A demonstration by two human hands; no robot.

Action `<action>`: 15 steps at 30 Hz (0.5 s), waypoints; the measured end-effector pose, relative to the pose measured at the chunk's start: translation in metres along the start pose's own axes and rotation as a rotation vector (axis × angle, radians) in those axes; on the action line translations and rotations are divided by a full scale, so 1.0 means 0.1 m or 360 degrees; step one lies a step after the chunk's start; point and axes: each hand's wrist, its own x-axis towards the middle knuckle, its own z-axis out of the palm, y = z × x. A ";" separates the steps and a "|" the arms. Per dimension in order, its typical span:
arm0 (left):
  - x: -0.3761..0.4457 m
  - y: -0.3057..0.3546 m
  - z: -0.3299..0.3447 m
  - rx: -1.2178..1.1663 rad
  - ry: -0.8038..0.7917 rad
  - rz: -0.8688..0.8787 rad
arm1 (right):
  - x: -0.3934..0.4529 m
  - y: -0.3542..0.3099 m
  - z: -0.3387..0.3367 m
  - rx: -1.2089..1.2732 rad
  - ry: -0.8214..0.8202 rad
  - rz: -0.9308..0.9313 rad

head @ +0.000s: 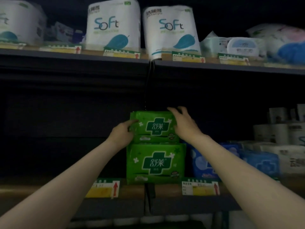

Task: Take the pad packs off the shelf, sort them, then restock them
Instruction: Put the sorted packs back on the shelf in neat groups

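I have both my hands on the top green pack [155, 127]. My left hand [123, 132] grips its left side, with my thumb on the front. My right hand [184, 123] grips its right side, with my fingers curled over the top corner. This pack sits on top of a second green pack [156, 163]. The bottom one stands on the middle shelf [132, 190], right at the front edge. Blue packs [204, 160] stand just beside the green ones, on the right. Price tags [200, 188] hang along the front edge of the shelf. On the shelf above [66, 54] there are big white paper rolls [113, 24].
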 end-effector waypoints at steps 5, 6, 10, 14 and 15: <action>-0.48 -0.10 -0.21 0.0188 0.0507 0.0276 | -0.42 -0.50 0.07 0.0227 0.0126 -0.0355; -0.63 -0.16 -0.28 0.0202 0.0562 0.0326 | -0.51 -0.63 0.12 0.0258 0.0135 -0.0432; -1.49 -0.56 -0.76 0.0645 0.0753 0.0561 | -1.07 -1.21 0.45 0.0763 0.0090 -0.0659; -2.75 -1.44 -1.22 0.0906 0.0543 0.0239 | -1.98 -1.77 1.17 0.1261 -0.0620 -0.0613; -3.08 -1.70 -1.30 0.0931 0.0504 0.0085 | -2.20 -1.90 1.44 0.1193 -0.0771 -0.0640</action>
